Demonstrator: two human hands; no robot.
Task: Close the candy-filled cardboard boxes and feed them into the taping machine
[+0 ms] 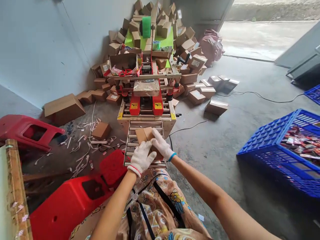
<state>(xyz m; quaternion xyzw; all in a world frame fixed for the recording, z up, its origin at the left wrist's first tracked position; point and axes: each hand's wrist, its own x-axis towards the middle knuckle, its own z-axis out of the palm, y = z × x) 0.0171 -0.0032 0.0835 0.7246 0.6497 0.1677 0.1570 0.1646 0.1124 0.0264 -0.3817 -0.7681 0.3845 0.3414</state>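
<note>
Small carton sits on infeed rollers before the sealing machine, left hand gripping its near end, right hand flat on the flaps; judgement: hold flaps shut, carton square and centred.

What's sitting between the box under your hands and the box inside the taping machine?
In the head view, only bare rollers lie between the near box and the box in the machine, flanked by two red guides.
</note>
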